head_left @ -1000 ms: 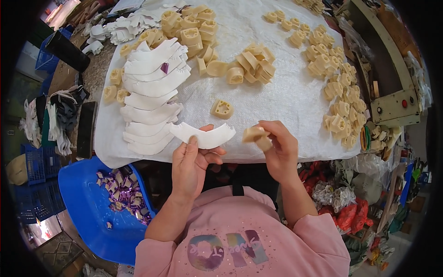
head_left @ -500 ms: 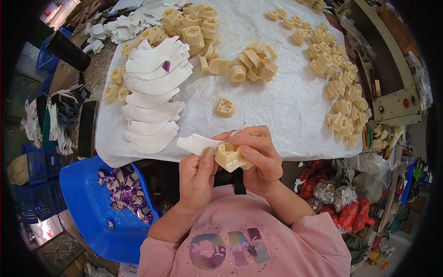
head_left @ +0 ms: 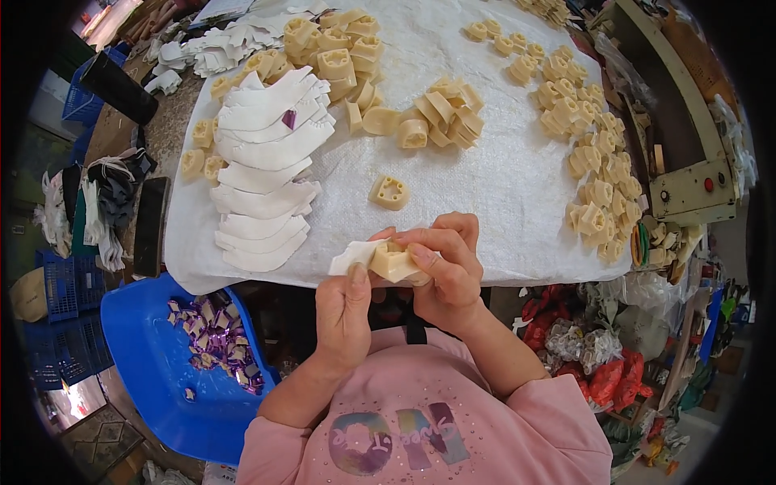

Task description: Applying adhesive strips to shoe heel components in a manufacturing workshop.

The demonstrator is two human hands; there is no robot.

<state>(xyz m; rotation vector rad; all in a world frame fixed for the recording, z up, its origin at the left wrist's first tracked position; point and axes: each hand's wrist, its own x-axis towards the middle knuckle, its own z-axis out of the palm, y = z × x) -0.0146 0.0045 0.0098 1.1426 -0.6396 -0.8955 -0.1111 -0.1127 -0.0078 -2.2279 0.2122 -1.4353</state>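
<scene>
Your left hand [head_left: 343,311] pinches a white strip [head_left: 347,258], with the thumb on the near side and most of the fingers hidden behind it. Your right hand [head_left: 451,271] holds a tan block [head_left: 393,265], its thumb and fingers closed on the block's right side. The strip meets the block's left side, and both are up by the near edge of the white sheet [head_left: 485,194], in the middle. One lone block [head_left: 390,193] sits on the sheet, just on the far side of your hands. On the left, a row of strips [head_left: 263,198] lies one over the next, with a purple bit [head_left: 288,119] near its far end. Far off, left of the middle, is a big heap [head_left: 335,61] of blocks, and a smaller heap [head_left: 449,113] lies to its right. Many more blocks [head_left: 596,162] lie on the right. Near you on the left, a blue tub [head_left: 158,396] holds shiny purple scraps [head_left: 222,335].
</scene>
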